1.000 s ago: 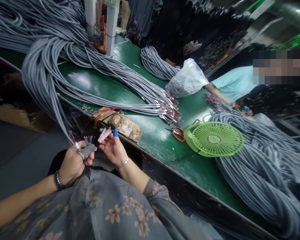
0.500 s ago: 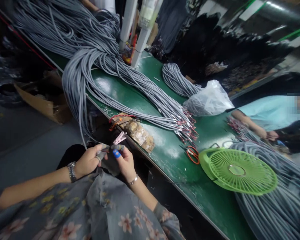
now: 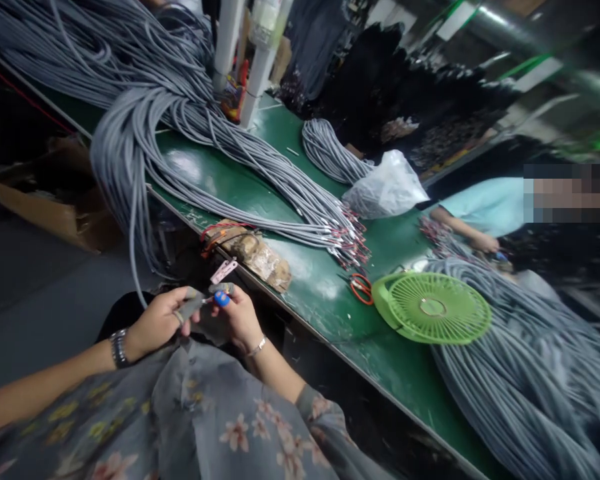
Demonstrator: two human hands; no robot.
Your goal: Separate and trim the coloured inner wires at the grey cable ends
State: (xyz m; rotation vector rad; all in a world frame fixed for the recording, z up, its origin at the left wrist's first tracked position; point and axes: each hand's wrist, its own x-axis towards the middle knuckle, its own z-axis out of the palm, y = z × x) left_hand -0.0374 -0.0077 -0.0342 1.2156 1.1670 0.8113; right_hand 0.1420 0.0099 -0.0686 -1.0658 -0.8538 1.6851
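My left hand (image 3: 166, 321), closed, holds the end of a grey cable (image 3: 136, 273) that hangs down from the bundle on the table. Grey wrapping covers some of its fingers. Facing it, my right hand (image 3: 239, 321) pinches at a thin, light wire end by the left fingertips, with a blue cover on the thumb. The fingers partly hide that small end. Just above the right fingertips, a pink clothespin (image 3: 223, 271) sits at the table's edge, near a tape-wrapped brown block (image 3: 265, 259).
Grey cable bundles (image 3: 260, 167) with red and white wire ends lie across the green table (image 3: 320, 300). Orange-handled scissors (image 3: 361, 289) and a green fan (image 3: 433, 307) are to the right. Beyond are a plastic bag (image 3: 387, 187) and a co-worker's arm (image 3: 463, 230). A cardboard box (image 3: 45, 207) stands at left.
The view has swung, so the table and its contents appear further left. My hands stay together at the cable end, with the fingers slightly shifted and a light wire now showing between them.
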